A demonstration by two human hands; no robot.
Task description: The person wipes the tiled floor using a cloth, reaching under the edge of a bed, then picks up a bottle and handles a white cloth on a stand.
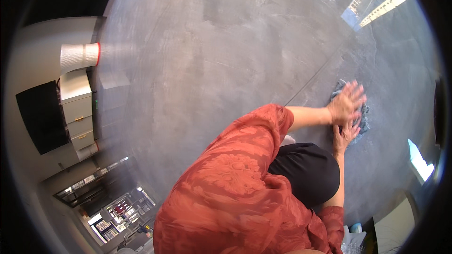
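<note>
On the smooth grey floor point(219, 60) lies a crumpled blue-grey cloth point(363, 116), partly covered by my hands. My left hand point(346, 104), blurred, is over the cloth with its fingers spread. Just below it in the picture, my right hand point(346, 135) rests flat on the cloth's near part, fingers apart and thumb out to the side. The two hands overlap slightly. My left arm in a red patterned sleeve point(236, 148) reaches across the view, and my bent knee in black cloth point(310, 173) is between the arms.
At the left stand a white drawer cabinet point(77, 113) with gold-coloured handles, a white textured container point(79, 56) with a red rim, and a black panel point(42, 116). A thin seam point(314, 76) crosses the floor. A pale furniture panel point(395, 222) is at lower right.
</note>
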